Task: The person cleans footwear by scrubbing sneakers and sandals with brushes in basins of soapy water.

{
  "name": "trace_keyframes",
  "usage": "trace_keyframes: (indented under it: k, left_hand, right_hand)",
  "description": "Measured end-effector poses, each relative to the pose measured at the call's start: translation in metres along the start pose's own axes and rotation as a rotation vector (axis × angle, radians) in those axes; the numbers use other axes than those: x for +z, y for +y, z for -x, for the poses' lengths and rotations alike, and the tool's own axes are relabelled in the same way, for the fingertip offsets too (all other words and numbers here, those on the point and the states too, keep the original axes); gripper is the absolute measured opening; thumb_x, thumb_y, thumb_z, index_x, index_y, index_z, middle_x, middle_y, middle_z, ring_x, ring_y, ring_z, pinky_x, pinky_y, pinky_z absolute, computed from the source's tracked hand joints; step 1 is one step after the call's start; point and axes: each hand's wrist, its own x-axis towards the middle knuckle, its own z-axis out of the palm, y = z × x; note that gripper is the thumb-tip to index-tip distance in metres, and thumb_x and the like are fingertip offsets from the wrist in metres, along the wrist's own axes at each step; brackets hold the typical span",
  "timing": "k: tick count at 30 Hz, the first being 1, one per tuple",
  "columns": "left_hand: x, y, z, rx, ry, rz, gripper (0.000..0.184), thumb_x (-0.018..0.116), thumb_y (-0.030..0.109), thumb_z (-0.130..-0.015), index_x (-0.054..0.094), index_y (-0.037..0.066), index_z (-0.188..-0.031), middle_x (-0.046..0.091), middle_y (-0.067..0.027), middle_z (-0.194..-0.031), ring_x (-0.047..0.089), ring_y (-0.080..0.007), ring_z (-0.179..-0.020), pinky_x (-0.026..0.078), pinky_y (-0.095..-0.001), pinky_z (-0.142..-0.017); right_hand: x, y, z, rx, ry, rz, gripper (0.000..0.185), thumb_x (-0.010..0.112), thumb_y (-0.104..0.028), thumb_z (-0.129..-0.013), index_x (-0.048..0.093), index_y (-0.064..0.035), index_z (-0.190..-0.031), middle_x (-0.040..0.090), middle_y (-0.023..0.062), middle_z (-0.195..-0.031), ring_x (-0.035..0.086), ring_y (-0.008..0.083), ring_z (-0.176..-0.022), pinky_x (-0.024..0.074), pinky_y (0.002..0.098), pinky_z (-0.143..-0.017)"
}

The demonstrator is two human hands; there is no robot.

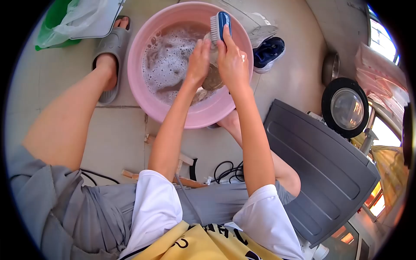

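One brush [224, 25] is in the right hand [234, 66] above a basin [136, 82].

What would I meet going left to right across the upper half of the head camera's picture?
Green container → grey slipper → left hand → right hand → dark blue and white shoe → round black-rimmed door.

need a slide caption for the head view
Right hand holding a blue, white-bristled brush over a round pink plastic basin of foamy water, left hand alongside.
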Motion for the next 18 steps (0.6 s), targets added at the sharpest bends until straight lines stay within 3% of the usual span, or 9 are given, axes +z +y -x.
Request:
trace_keyframes:
  k: [4,6,9,13,16,18]
  left_hand:
    - [-0.005,0.002,-0.005,-0.085,0.106,0.242,0.049,0.032,0.037,-0.093,0.049,-0.005,-0.110,0.053,-0.0214,-0.111,0.050,-0.0288,-0.102,0.035,-0.0339,-0.090]
    - [-0.007,-0.011,-0.004,-0.101,0.089,0.253,0.048,0.033,0.037,-0.093,0.049,-0.004,-0.110,0.053,-0.0208,-0.110,0.050,-0.0284,-0.102,0.035,-0.0338,-0.091]
    - [-0.007,-0.014,0.011,-0.028,0.085,0.049,0.043,0.036,0.037,-0.091,0.052,-0.001,-0.103,0.056,-0.0212,-0.102,0.051,-0.0299,-0.098,0.037,-0.0358,-0.087]
    - [-0.010,0.012,0.005,0.013,0.138,-0.126,0.041,0.039,0.039,-0.090,0.050,-0.001,-0.090,0.056,-0.0239,-0.087,0.053,-0.0345,-0.086,0.039,-0.0406,-0.077]
    - [-0.019,0.018,-0.013,0.038,0.145,-0.082,0.041,0.038,0.039,-0.091,0.050,-0.001,-0.089,0.056,-0.0199,-0.087,0.053,-0.0304,-0.084,0.039,-0.0394,-0.077]
    - [-0.013,0.015,-0.012,-0.006,0.152,0.101,0.041,0.035,0.038,-0.092,0.051,0.000,-0.092,0.056,-0.0136,-0.090,0.053,-0.0229,-0.082,0.041,-0.0352,-0.076]
  right_hand:
    - [0.004,0.000,0.073,-0.100,0.026,-0.019,0.044,0.049,-0.011,-0.086,0.041,-0.0070,-0.128,0.057,0.0226,-0.067,0.056,0.0392,-0.058,0.0427,0.0429,-0.053]
    - [0.004,-0.007,0.105,0.118,-0.136,-0.008,0.041,0.048,-0.010,-0.087,0.041,-0.0049,-0.127,0.054,0.0291,-0.078,0.055,0.0427,-0.071,0.0424,0.0427,-0.057]
    - [0.002,-0.007,0.065,0.069,-0.022,-0.072,0.042,0.048,-0.011,-0.087,0.040,-0.0042,-0.128,0.054,0.0287,-0.074,0.054,0.0430,-0.069,0.0417,0.0437,-0.056]
    - [0.002,-0.012,0.022,0.088,-0.046,-0.027,0.039,0.047,-0.011,-0.087,0.042,-0.0030,-0.125,0.051,0.0278,-0.066,0.052,0.0433,-0.062,0.0389,0.0444,-0.052]
    - [0.005,-0.011,0.095,0.017,0.005,-0.064,0.041,0.048,-0.010,-0.087,0.040,-0.0040,-0.127,0.052,0.0267,-0.067,0.053,0.0406,-0.058,0.0413,0.0408,-0.051]
    - [0.003,-0.010,0.111,0.033,0.004,-0.062,0.042,0.048,-0.010,-0.087,0.040,-0.0042,-0.128,0.052,0.0260,-0.067,0.054,0.0391,-0.056,0.0423,0.0388,-0.051]
